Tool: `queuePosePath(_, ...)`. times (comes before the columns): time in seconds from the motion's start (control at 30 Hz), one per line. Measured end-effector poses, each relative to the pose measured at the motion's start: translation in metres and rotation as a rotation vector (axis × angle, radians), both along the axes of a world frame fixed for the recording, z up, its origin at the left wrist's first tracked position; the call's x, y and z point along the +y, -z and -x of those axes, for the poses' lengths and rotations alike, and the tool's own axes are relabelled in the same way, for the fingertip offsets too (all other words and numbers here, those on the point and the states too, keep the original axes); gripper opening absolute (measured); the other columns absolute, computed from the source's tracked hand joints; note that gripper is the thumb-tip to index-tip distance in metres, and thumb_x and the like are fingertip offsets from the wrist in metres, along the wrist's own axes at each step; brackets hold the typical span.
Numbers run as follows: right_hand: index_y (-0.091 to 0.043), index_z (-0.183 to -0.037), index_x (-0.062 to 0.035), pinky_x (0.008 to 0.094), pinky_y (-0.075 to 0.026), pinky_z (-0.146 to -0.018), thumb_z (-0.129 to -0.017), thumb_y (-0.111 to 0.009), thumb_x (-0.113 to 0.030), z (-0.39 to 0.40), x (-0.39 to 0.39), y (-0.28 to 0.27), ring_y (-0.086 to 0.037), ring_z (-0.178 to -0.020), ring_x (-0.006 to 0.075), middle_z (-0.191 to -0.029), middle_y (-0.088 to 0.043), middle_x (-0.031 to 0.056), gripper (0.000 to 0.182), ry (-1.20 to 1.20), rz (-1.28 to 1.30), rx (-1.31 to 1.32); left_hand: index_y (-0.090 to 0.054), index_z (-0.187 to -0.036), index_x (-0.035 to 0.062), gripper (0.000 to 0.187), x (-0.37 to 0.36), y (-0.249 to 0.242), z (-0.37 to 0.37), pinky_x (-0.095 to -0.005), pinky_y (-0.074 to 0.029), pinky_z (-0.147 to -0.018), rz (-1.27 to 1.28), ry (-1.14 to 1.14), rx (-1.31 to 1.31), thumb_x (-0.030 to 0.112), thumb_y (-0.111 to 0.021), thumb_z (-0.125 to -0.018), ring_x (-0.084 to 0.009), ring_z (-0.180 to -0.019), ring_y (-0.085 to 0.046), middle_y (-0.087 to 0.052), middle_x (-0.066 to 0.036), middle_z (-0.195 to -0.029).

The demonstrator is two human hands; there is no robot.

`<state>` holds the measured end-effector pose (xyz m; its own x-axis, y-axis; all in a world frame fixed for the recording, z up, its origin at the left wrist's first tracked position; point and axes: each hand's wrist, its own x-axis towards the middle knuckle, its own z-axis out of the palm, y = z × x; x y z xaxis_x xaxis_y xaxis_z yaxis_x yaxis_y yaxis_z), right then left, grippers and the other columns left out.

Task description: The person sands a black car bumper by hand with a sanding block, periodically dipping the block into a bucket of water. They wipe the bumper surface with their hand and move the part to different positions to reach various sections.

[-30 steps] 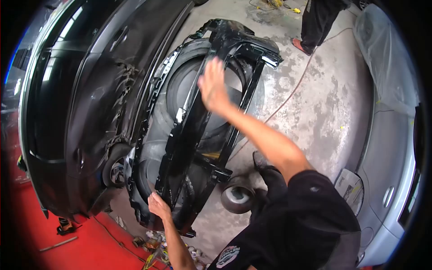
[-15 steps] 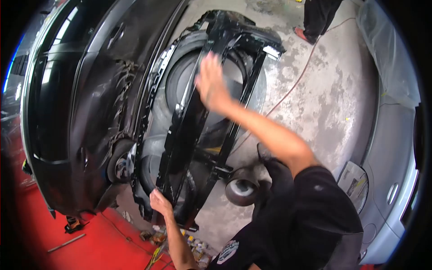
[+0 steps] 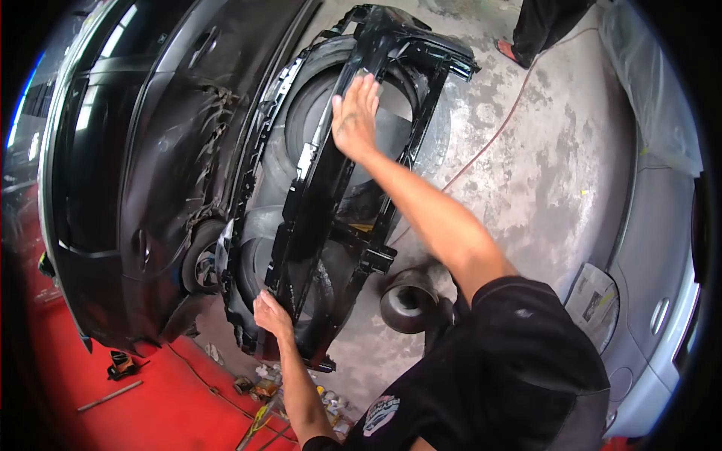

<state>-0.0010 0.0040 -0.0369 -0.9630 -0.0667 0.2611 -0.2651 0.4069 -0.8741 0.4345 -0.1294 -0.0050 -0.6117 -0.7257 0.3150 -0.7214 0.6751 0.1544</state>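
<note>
A long black car frame part with two rails and cross pieces lies over tyres on the floor. My right hand is at the upper part of its main rail, palm down with the fingers stretched out. At the near end, my left hand is closed round the rail's edge; its fingertips are partly hidden. Left of the part stands a dark car with torn, crumpled side panels.
A round metal cylinder stands by my body. A thin hose crosses the concrete. Another person's leg shows at top right. A grey car is on the right. Bottles and small items lie below, near a red floor.
My right hand, blurred before, now shows sharply with its fingers flat. The frame part and my left hand sit slightly higher in the view.
</note>
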Motion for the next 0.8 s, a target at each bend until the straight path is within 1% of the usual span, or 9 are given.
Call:
queuePosePath(0.17, -0.016, -0.161, 0.0184, 0.0599, -0.010, -0.132, -0.105, -0.058, -0.034, -0.182, -0.004, -0.007, -0.009, -0.159, 0.0589, -0.170, -0.011, 0.0410, 0.087, -0.404, -0.110, 0.022, -0.072, -0.088, -0.0032, 0.045, -0.010, 0.008, -0.009, -0.0544, -0.050, -0.075, -0.010, 0.008, -0.021, 0.027, -0.047, -0.112, -0.0435, -0.084, -0.067, -0.071, -0.022, -0.087)
queuePosePath(0.23, -0.020, -0.160, 0.0187, 0.0603, -0.010, -0.132, -0.108, -0.052, -0.036, -0.133, 0.003, -0.011, -0.011, -0.159, 0.0591, -0.170, -0.012, 0.0414, 0.081, -0.251, -0.261, 0.098, -0.071, -0.088, -0.0034, 0.045, -0.012, 0.006, -0.011, -0.0536, -0.050, -0.075, -0.029, 0.031, 0.015, 0.027, -0.048, -0.111, -0.0433, -0.085, -0.067, -0.071, -0.022, -0.086)
queuePosePath(0.3, -0.023, -0.159, 0.0187, 0.0591, -0.011, -0.131, -0.112, -0.044, -0.036, -0.060, -0.001, 0.009, -0.012, -0.159, 0.0585, -0.170, -0.012, 0.0419, 0.075, -0.029, -0.016, 0.019, -0.072, -0.089, -0.0002, 0.044, -0.009, 0.003, -0.006, -0.0533, -0.051, -0.074, 0.012, 0.045, 0.029, 0.028, -0.047, -0.111, -0.0419, -0.085, -0.068, -0.072, -0.020, -0.086)
queuePosePath(0.37, -0.020, -0.160, 0.0181, 0.0569, -0.012, -0.132, -0.114, -0.039, -0.034, -0.066, -0.011, 0.010, -0.010, -0.159, 0.0574, -0.170, -0.010, 0.0418, 0.072, 0.036, -0.037, 0.038, -0.074, -0.091, 0.0012, 0.045, -0.009, 0.002, -0.006, -0.0528, -0.052, -0.075, 0.005, -0.013, -0.070, 0.030, -0.046, -0.111, -0.0411, -0.086, -0.069, -0.073, -0.020, -0.087)
queuePosePath(0.5, -0.010, -0.163, 0.0167, 0.0615, -0.012, -0.131, -0.108, -0.053, -0.026, -0.290, -0.038, 0.011, -0.006, -0.159, 0.0593, -0.171, -0.006, 0.0419, 0.082, -0.209, -0.091, 0.087, -0.076, -0.095, 0.0018, 0.046, -0.008, -0.002, -0.008, -0.0531, -0.053, -0.077, -0.041, 0.006, -0.003, 0.033, -0.046, -0.111, -0.0412, -0.089, -0.070, -0.074, -0.020, -0.091)
queuePosePath(0.53, -0.011, -0.162, 0.0188, 0.0604, -0.010, -0.131, -0.111, -0.048, -0.026, -0.327, -0.035, 0.014, -0.004, -0.158, 0.0610, -0.169, -0.003, 0.0442, 0.077, -0.315, -0.050, 0.109, -0.077, -0.096, 0.0019, 0.047, -0.009, -0.003, -0.010, -0.0537, -0.053, -0.079, -0.079, 0.012, -0.004, 0.034, -0.046, -0.111, -0.0418, -0.090, -0.070, -0.075, -0.020, -0.093)
queuePosePath(0.67, -0.021, -0.161, 0.0167, 0.0584, -0.017, -0.131, -0.112, -0.045, -0.029, -0.238, -0.031, 0.001, -0.014, -0.160, 0.0536, -0.171, -0.016, 0.0389, 0.071, -0.117, -0.263, 0.152, -0.077, -0.100, 0.0015, 0.050, -0.010, -0.007, -0.017, -0.0557, -0.053, -0.083, -0.132, 0.023, -0.008, 0.038, -0.045, -0.111, -0.0436, -0.094, -0.071, -0.076, -0.021, -0.099)
queuePosePath(0.73, -0.023, -0.162, 0.0139, 0.0590, -0.016, -0.131, -0.114, -0.039, -0.031, -0.186, -0.036, 0.008, -0.016, -0.160, 0.0537, -0.169, -0.020, 0.0393, 0.068, -0.032, -0.050, 0.109, -0.077, -0.103, 0.0012, 0.051, -0.009, -0.011, -0.013, -0.0552, -0.053, -0.084, -0.122, 0.013, -0.073, 0.038, -0.044, -0.111, -0.0433, -0.096, -0.071, -0.076, -0.022, -0.103)
queuePosePath(0.8, -0.022, -0.162, 0.0151, 0.0583, -0.014, -0.131, -0.114, -0.042, -0.032, -0.225, -0.055, 0.004, -0.012, -0.160, 0.0555, -0.171, -0.013, 0.0398, 0.070, -0.025, -0.111, 0.119, -0.077, -0.103, 0.0011, 0.051, -0.010, -0.006, -0.016, -0.0550, -0.054, -0.085, -0.108, 0.013, -0.049, 0.038, -0.044, -0.111, -0.0432, -0.097, -0.071, -0.076, -0.022, -0.103)
